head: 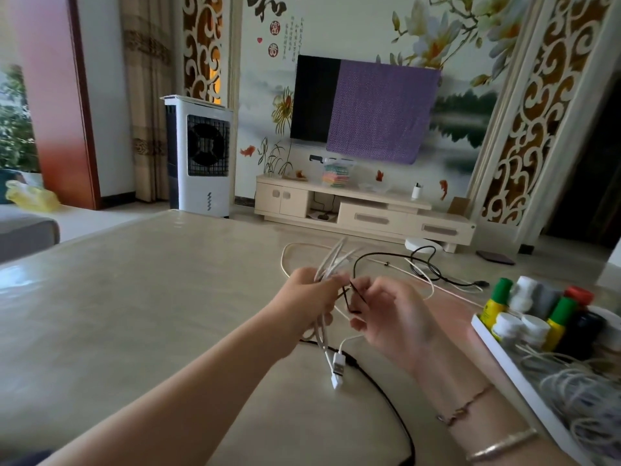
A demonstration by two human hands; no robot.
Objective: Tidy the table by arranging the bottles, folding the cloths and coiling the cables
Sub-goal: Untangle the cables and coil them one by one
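The white cable, gathered into a bundle of loops, sits in our left hand, whose fingers are curled round it just above the table. Loops fan out toward twelve o'clock from the fist, and strands hang down toward six o'clock, ending in a white USB plug that lies over a black cable curving across the tabletop. Our right hand is just beside the left, at its three o'clock, pinching a thin black tie between fingertips and thumb; the tie touches the bundle. More white cable and a second black cable trail over the table toward one o'clock from the hands. At three o'clock a white tray holds the bottles, standing upright and close together: yellow ones with green caps, white ones, and a dark one with a red cap. In the tray's near end, toward four o'clock, lies a pale coiled cord. We wear two bracelets on the right wrist.
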